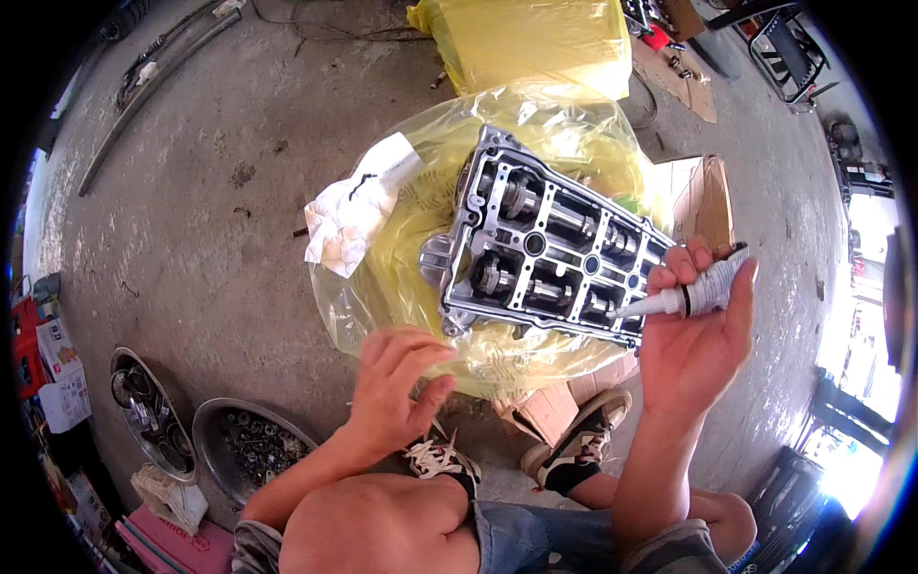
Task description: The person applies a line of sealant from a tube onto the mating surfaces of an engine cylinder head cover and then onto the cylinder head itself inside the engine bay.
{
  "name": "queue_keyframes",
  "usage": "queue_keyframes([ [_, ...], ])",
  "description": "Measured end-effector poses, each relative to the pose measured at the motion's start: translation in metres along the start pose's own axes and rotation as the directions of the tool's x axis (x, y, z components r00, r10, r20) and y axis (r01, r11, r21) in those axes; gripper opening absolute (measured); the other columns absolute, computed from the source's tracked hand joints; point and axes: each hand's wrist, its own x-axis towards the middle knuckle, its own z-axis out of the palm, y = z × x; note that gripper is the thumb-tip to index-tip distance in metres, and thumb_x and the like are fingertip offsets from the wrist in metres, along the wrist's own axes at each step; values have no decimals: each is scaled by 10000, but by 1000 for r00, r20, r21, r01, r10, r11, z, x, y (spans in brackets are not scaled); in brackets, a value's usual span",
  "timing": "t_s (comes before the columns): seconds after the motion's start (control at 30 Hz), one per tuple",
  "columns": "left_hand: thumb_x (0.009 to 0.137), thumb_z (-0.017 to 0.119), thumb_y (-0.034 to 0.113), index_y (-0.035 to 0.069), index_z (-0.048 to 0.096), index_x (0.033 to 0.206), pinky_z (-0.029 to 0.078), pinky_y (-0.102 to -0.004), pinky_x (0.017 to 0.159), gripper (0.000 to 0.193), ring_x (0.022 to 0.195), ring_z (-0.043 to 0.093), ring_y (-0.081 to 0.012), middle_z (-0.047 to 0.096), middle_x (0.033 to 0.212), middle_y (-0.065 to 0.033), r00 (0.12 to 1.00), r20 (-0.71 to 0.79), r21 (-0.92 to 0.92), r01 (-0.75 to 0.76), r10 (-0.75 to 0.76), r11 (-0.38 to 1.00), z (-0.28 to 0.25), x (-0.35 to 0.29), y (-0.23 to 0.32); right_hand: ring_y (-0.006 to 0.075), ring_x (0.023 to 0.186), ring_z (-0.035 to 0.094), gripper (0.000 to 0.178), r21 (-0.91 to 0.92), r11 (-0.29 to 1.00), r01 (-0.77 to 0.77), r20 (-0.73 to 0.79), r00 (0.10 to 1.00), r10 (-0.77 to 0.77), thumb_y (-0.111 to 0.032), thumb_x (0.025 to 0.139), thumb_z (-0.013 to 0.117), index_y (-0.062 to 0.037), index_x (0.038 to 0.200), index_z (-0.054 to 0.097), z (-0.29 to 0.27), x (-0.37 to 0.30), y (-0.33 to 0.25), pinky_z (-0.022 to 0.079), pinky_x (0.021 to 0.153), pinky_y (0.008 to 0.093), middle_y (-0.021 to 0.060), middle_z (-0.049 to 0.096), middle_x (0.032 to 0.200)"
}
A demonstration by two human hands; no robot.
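I see the right hand (pixel 690 330) raised at the right of the scene, its fingers (pixel 681 273) clenched around a small tube (pixel 703 293). The tube lies roughly level, its white nozzle (pixel 643 307) pointing left. The nozzle tip is at the near right edge of the cylinder head (pixel 550 251); I cannot tell whether it touches the metal.

The cylinder head lies at the centre of the scene, tilted so its long side runs from far left to near right. Its open top faces up, showing the camshafts (pixel 555 222) and round bores. It rests on a yellow bag (pixel 421 287), which is spread over cardboard (pixel 545 407) on the concrete floor (pixel 191 220).

The left hand (pixel 392 387) hovers near the bag's near edge, left of the right hand and well apart from it. Its fingers (pixel 406 354) are released, loosely curled and grasping nothing. I cannot tell whether they touch the bag.

A crumpled white paper (pixel 352 215) lies on the bag's far left part, just beside the cylinder head. A second yellow bag (pixel 526 38) lies at the far side. A flat carton (pixel 703 196) lies right of the cylinder head.

Two metal bowls (pixel 244 445) of small parts stand on the floor at the near left. The person's shoes (pixel 579 440) are planted near the cardboard, with knees at the near edge.
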Motion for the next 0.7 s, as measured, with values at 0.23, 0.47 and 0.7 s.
queue_keyframes([
  [0.23, 793, 659, 231, 87, 636, 1035, 226, -528, 1064, 283, 1081, 493, -290, 531, 1106, -63, 994, -92, 502, 95, -56, 860, 17, -45, -36, 212, 754, 517, 384, -160, 926, -341, -32, 940, 340, -394, 938, 486, -22, 856, 531, 14, -4, 37, 430, 736, 356, 82, 520, 787],
  [0.47, 794, 664, 185, 73, 640, 958, 423, -418, 863, 201, 858, 581, -259, 592, 890, -40, 929, -308, 347, -91, 205, 933, 9, -42, -26, 202, 636, 475, 310, 11, 899, -439, -131, 890, 436, -321, 876, 490, -51, 724, 469, 19, -11, 63, 390, 657, 371, 80, 463, 689],
  [0.7, 912, 476, 513, 25, 572, 942, 372, -240, 496, 498, 557, 478, -112, 539, 689, -38, 812, 578, -802, 583, -80, 131, 4, -14, 5, 193, 694, 448, 194, -341, 939, 49, 346, 935, 77, -198, 759, 514, -107, 800, 348, 11, -67, 105, 357, 720, 367, 56, 435, 671],
])
